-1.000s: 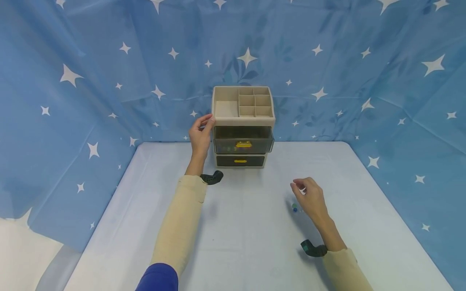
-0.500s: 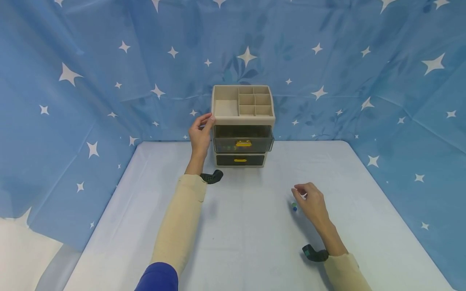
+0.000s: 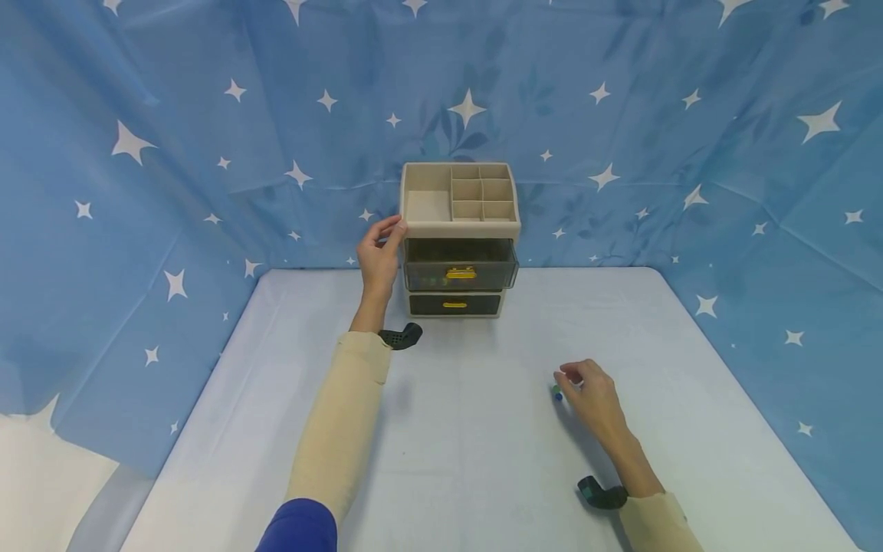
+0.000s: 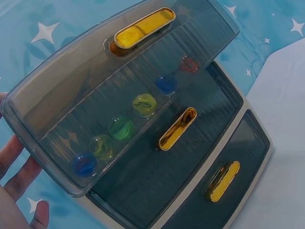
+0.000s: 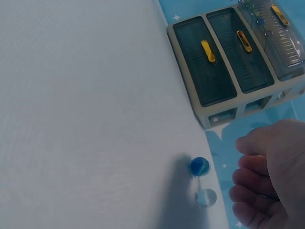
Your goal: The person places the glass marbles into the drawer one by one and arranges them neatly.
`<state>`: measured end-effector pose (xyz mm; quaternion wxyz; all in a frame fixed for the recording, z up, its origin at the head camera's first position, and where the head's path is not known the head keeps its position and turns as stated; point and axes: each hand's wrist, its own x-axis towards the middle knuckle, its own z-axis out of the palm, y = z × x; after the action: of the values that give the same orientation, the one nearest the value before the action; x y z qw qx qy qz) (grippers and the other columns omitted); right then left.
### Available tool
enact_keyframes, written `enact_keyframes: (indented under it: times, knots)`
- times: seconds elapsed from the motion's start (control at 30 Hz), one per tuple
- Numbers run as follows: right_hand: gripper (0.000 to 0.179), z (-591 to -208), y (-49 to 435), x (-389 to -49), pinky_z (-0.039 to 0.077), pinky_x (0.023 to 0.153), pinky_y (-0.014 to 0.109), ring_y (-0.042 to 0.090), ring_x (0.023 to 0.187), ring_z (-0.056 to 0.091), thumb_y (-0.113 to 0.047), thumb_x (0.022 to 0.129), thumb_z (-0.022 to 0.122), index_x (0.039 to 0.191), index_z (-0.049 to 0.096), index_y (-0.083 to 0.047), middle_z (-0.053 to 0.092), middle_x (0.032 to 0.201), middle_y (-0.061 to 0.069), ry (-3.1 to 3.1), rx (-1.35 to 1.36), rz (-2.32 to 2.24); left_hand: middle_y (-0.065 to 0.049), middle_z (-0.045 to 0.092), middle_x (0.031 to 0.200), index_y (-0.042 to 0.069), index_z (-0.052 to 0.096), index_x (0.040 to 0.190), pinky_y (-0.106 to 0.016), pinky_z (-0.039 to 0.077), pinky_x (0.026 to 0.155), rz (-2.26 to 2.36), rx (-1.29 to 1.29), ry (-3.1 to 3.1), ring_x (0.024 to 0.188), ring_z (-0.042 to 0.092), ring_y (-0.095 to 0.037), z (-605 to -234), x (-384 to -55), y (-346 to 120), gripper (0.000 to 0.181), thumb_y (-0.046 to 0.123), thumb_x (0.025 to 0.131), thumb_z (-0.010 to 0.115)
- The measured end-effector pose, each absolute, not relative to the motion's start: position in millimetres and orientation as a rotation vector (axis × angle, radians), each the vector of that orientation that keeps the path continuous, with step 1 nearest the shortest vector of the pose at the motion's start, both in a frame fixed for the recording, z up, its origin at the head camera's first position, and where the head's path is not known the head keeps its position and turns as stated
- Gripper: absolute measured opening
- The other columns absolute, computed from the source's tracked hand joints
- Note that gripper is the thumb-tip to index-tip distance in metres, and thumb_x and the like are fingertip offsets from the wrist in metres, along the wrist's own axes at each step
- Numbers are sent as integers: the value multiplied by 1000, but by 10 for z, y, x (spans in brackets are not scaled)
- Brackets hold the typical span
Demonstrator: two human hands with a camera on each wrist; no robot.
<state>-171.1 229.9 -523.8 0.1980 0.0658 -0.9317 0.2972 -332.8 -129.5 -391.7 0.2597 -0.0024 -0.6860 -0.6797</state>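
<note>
At the back stands a beige desktop organizer (image 3: 461, 230) with dark see-through drawers. Its top drawer (image 4: 62, 90) is pulled out, and several coloured glass marbles (image 4: 121, 127) lie inside in a row. My left hand (image 3: 379, 257) touches the organizer's upper left front corner with relaxed fingers, beside the pulled-out drawer. My right hand (image 3: 592, 395) hovers over the table on the right, fingers loosely bent and holding nothing. Right by its fingertips, a blue marble (image 5: 200, 166) and a clear, pale marble (image 5: 206, 197) lie on the white cloth.
A white cloth covers the table (image 3: 455, 429). Behind it and along both sides hangs a blue curtain (image 3: 310, 138) with white stars. The organizer's top has open compartments (image 3: 483, 192); its lower drawer (image 3: 455, 305) is closed.
My right hand has come down and slightly toward me, closer to the marbles on the table. The left hand has stayed at the organizer's corner.
</note>
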Motion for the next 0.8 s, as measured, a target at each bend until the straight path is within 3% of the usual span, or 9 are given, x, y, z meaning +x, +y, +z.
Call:
enact_keyframes:
  times: [0.53, 0.8]
  knots:
    - [27, -5307, 2319, -1661, 55, 81, 48, 31, 92, 65, -20, 90, 74, 105, 70, 3, 67, 98, 16, -2747, 129, 883, -3, 68, 104, 20, 74, 115, -24, 43, 65, -1837, -8, -1852, 79, 55, -10, -3908, -3319, -1287, 29, 39, 93, 71]
    - [27, -5332, 2333, -1675, 55, 79, 46, 29, 89, 65, -19, 89, 73, 103, 70, 3, 67, 97, 16, -2778, 124, 864, -4, 68, 106, 20, 74, 116, -24, 43, 66, -1837, 6, -1858, 79, 55, -10, -3909, -3319, -1282, 29, 38, 93, 70]
